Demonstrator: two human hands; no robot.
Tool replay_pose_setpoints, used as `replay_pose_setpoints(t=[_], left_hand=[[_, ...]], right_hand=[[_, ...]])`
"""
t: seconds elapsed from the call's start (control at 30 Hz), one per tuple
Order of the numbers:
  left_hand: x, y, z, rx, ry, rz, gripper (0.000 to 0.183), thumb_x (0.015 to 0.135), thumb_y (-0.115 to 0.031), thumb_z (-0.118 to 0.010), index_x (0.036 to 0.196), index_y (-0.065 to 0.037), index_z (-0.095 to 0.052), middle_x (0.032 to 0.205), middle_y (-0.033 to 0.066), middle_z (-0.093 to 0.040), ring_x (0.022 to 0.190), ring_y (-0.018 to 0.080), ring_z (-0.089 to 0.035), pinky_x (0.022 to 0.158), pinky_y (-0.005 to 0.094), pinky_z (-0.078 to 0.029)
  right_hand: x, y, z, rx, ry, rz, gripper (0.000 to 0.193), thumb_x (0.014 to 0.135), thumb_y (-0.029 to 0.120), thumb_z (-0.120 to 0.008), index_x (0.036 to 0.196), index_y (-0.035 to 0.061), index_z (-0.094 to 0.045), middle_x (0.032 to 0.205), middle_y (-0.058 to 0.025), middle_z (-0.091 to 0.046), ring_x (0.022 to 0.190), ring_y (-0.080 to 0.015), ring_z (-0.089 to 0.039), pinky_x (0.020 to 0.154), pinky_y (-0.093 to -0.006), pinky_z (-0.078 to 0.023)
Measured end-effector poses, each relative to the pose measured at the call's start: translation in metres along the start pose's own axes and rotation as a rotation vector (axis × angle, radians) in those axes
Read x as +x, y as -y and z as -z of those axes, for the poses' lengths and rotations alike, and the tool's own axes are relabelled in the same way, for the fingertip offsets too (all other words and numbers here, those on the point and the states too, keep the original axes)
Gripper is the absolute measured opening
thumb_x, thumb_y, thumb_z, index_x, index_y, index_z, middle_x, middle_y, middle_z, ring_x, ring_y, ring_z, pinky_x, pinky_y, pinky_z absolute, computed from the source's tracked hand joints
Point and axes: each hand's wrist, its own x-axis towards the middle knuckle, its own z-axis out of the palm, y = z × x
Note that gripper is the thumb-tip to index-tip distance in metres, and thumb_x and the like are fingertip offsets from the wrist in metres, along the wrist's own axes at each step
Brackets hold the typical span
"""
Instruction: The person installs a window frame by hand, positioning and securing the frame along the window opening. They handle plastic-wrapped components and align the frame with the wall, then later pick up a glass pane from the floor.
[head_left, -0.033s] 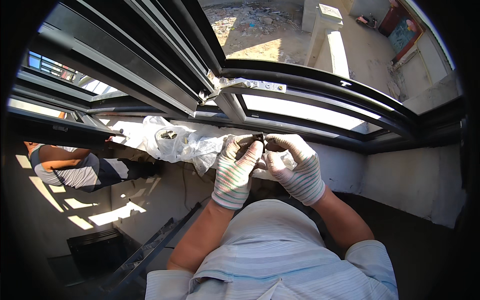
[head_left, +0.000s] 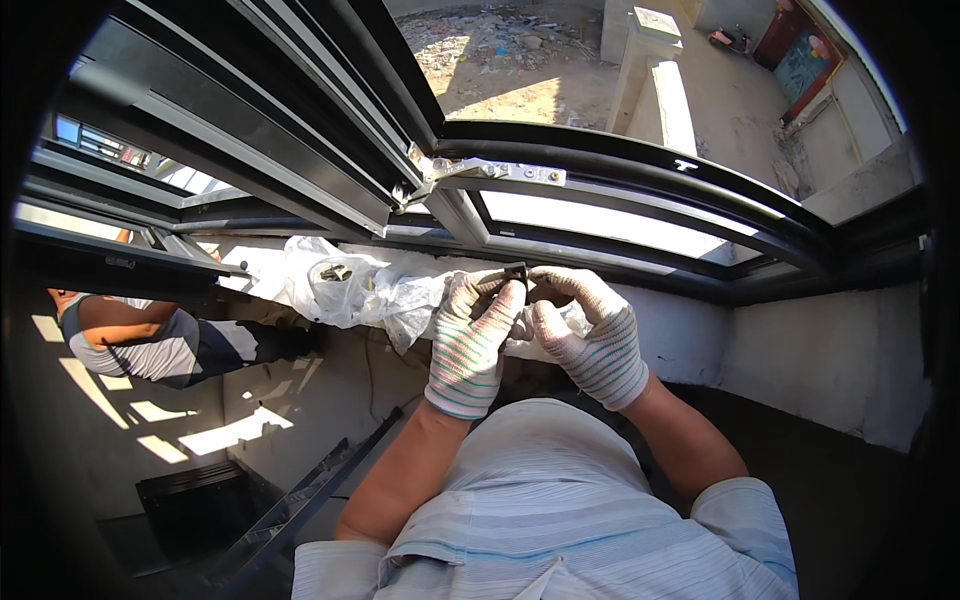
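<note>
Both my hands wear white knit gloves with thin coloured stripes and meet in front of my chest, just above the window sill. My left hand (head_left: pixel 474 345) pinches a small black piece (head_left: pixel 515 272) between thumb and fingers; its exact kind is too small to tell. Close beside it, my right hand (head_left: pixel 597 335) is closed with thumb and fingertips together. Whatever those right fingertips hold, if anything, is hidden. A clear plastic bag (head_left: pixel 335 290) with small metal-looking parts in it lies on the sill, left of my left hand.
A dark window frame (head_left: pixel 640 190) spans the far side, with a metal hinge arm (head_left: pixel 500 171) at its joint. An open sash (head_left: pixel 240 120) juts in at upper left. At far left a person (head_left: pixel 150 335) bends low. Dark metal profiles (head_left: pixel 300 500) lean at lower left.
</note>
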Motion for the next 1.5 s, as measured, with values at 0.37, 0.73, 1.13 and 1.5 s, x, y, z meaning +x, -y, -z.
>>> replay_pose_setpoints(t=[0.37, 0.73, 1.13, 1.5], left_hand=[[0.005, 0.008, -0.050, 0.152, -0.028, -0.135, 0.017, 0.098, -0.015, -0.069, 0.109, -0.002, -0.066, 0.086, 0.0018, -0.067, 0.067, 0.0057, -0.060, 0.059, 0.0207, -0.050], [0.025, 0.012, -0.077, 0.295, 0.065, -0.181, 0.015, 0.096, -0.011, -0.070, 0.108, -0.001, -0.066, 0.089, 0.0034, -0.070, 0.070, 0.0069, -0.065, 0.064, 0.0221, -0.054], [0.064, -0.023, -0.122, 0.534, 0.255, -0.395, 0.016, 0.098, -0.012, -0.068, 0.111, -0.002, -0.068, 0.086, 0.0039, -0.070, 0.069, 0.0073, -0.064, 0.064, 0.0226, -0.054], [0.144, -0.038, -0.149, 0.957, 0.301, -0.973, 0.015, 0.092, -0.010, -0.071, 0.105, -0.002, -0.072, 0.095, 0.0117, -0.070, 0.085, 0.0191, -0.069, 0.078, 0.0294, -0.055]], right_hand=[[-0.001, 0.004, 0.020, 0.371, -0.176, -0.193, 0.022, 0.095, 0.013, -0.068, 0.113, -0.0003, -0.067, 0.096, -0.0060, -0.072, 0.089, -0.0100, -0.068, 0.083, -0.0260, -0.055], [0.008, -0.001, 0.066, 0.228, -0.189, -0.161, 0.024, 0.095, 0.018, -0.069, 0.108, -0.0027, -0.070, 0.093, -0.0083, -0.074, 0.081, -0.0101, -0.068, 0.077, -0.0268, -0.057], [0.048, 0.028, 0.159, 0.027, -0.352, -0.016, 0.020, 0.096, 0.013, -0.070, 0.110, -0.0015, -0.070, 0.094, -0.0067, -0.073, 0.084, -0.0076, -0.066, 0.078, -0.0236, -0.057], [0.132, -0.005, 0.235, -0.750, 0.087, 0.081, 0.020, 0.093, 0.025, -0.071, 0.102, 0.0075, -0.073, 0.090, -0.0116, -0.074, 0.083, -0.0254, -0.071, 0.079, -0.0345, -0.055]])
